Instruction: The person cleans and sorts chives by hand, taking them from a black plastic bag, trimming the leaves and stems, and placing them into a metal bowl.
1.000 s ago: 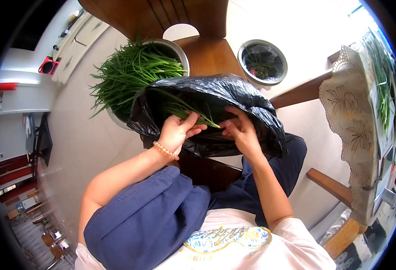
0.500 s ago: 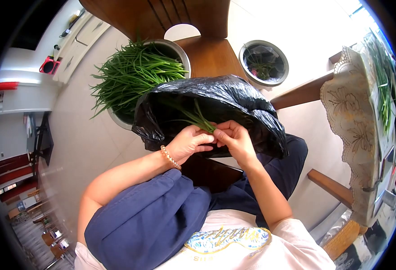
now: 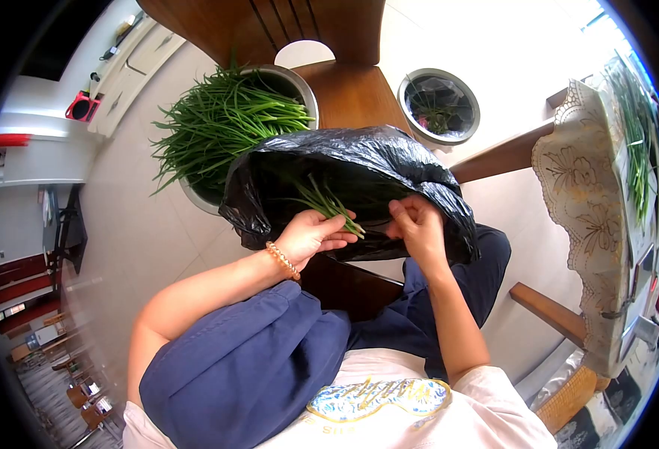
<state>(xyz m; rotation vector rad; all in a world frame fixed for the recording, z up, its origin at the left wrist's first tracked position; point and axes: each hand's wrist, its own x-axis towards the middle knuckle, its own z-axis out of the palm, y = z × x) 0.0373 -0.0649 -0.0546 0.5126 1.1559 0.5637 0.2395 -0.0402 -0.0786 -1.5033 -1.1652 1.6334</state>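
Note:
A few green stalks (image 3: 320, 200) are pinched in my left hand (image 3: 316, 236), with their pale ends pointing right. Over the mouth of a black plastic bag (image 3: 374, 150) on my lap, my right hand (image 3: 418, 227) is a little way to the right, its fingers closed together; whatever they hold, if anything, is too small to name. The bag's inside is dark, and its contents are hard to make out. Beyond the bag at the upper left, a big heap of green stalks (image 3: 224, 120) fills a metal basin (image 3: 308, 93).
A wooden chair (image 3: 352, 93) stands ahead. Right of it on the floor is a lined round bin (image 3: 473, 112) with scraps. At the right, a table with a lace cloth (image 3: 580, 179) bears more green stalks (image 3: 638, 142). White drawers (image 3: 123, 90) are at the upper left.
Both hands came together at the stalk ends, then parted. My right hand has since moved right, off the stalks, while my left hand keeps them.

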